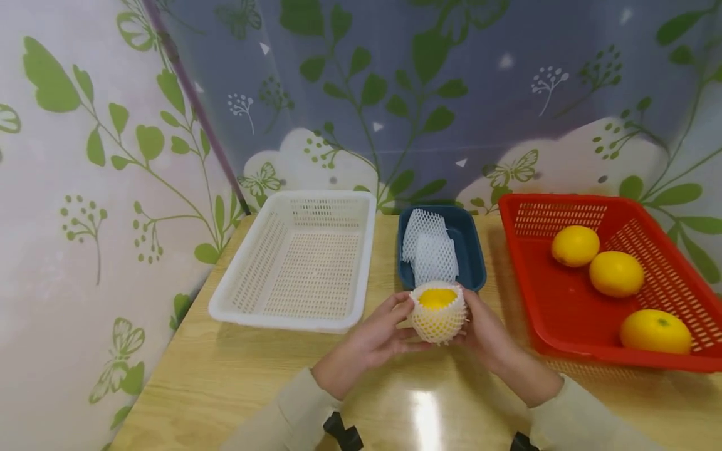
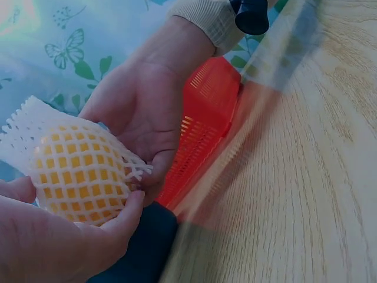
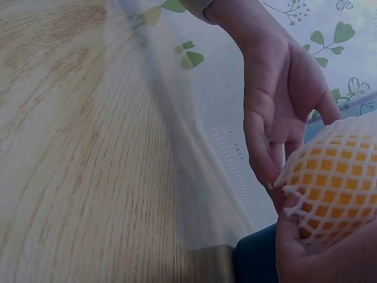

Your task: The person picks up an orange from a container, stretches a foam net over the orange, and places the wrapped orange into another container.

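Observation:
A round yellow citrus fruit point(image 1: 438, 299) sits inside a white foam net sleeve point(image 1: 440, 326), held above the table before me. My left hand point(image 1: 376, 335) grips its left side, thumb near the net's upper edge and fingers lower down. On the opposite side my right hand point(image 1: 486, 326) holds the net and fruit between thumb and fingers. In the left wrist view the net point(image 2: 82, 171) stretches over the fruit, with a loose collar beyond it. Fingertips of both hands meet the net's other end in the right wrist view, where the fruit point(image 3: 339, 183) shows through the mesh.
Behind the hands stands a dark blue tray point(image 1: 470, 250) with foam net sleeves point(image 1: 434, 257) in it. A white plastic basket point(image 1: 316, 269) is at left. At right, a red basket point(image 1: 564, 300) contains three yellow fruits point(image 1: 616, 274). A patterned curtain point(image 1: 350, 125) closes off the back.

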The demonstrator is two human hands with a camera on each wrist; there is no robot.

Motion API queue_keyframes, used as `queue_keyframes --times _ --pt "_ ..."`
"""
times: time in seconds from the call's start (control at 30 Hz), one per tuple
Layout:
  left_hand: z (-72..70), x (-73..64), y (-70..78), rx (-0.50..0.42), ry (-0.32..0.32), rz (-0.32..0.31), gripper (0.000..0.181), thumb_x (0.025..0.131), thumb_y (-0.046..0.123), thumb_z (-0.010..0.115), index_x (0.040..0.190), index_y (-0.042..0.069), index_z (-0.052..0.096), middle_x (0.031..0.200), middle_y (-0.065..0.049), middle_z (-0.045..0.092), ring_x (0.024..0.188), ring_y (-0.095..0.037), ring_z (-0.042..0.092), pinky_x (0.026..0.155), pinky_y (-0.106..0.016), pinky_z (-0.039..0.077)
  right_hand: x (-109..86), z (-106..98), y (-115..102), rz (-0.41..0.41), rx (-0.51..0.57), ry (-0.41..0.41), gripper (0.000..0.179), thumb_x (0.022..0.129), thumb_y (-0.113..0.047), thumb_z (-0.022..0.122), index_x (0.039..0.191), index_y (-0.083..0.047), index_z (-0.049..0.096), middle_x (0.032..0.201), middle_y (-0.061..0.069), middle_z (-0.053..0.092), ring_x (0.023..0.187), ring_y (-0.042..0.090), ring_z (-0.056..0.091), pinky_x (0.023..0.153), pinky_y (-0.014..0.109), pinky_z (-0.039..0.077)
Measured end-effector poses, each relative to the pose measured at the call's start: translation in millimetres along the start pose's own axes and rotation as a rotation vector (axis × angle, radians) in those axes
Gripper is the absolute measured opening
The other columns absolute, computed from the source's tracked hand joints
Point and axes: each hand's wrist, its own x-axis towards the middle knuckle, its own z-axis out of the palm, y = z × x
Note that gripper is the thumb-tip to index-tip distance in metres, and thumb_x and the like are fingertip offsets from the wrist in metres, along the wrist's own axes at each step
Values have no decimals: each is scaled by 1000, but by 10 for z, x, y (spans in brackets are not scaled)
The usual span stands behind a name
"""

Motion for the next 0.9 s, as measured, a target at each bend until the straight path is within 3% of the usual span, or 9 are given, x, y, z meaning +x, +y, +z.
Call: queue_keyframes --times 0.17,0.27,0.37,0.57,0.77,0.9 --pt "-33 -16 13 8 12 1 41 104 18 43 143 7 33 142 -21 40 125 -47 46 102 -56 41 160 -122 163 -10 71 -79 42 102 -54 34 110 -22 59 93 -4 63 80 16 59 69 31 52" --pt "-49 -24 12 4 25 8 41 104 15 43 143 7 33 139 -23 43 124 -47 47 103 -52 41 219 -139 220 -16 101 -78 42 101 -55 34 109 -22 60 92 -3 64 78 15 59 67 31 52" --pt "-68 -31 5 2 34 22 39 104 13 42 142 7 35 137 -23 44 124 -47 47 105 -51 40 161 -43 161 -33 78 -48 42 101 -56 34 107 -23 59 90 -4 63 77 14 59 66 30 51" --pt "-87 -28 -11 15 11 37 38 105 18 40 142 8 37 135 -21 47 124 -46 48 105 -52 39 18 106 14 -49 55 4 38 105 -42 28 99 -26 62 87 -6 62 76 12 57 64 26 49" --pt "-102 -49 39 40 -63 10 47 106 34 39 145 10 34 141 -22 44 122 -47 50 104 -54 39 28 106 21 -51 58 4 34 106 -38 29 109 -22 60 93 -5 64 82 14 60 72 30 52" --pt "-111 -61 69 47 -78 0 51 104 38 41 146 10 31 142 -22 42 122 -46 49 105 -53 39 38 115 28 -54 45 0 36 107 -38 29 125 -14 48 96 -5 62 86 13 60 78 29 52"
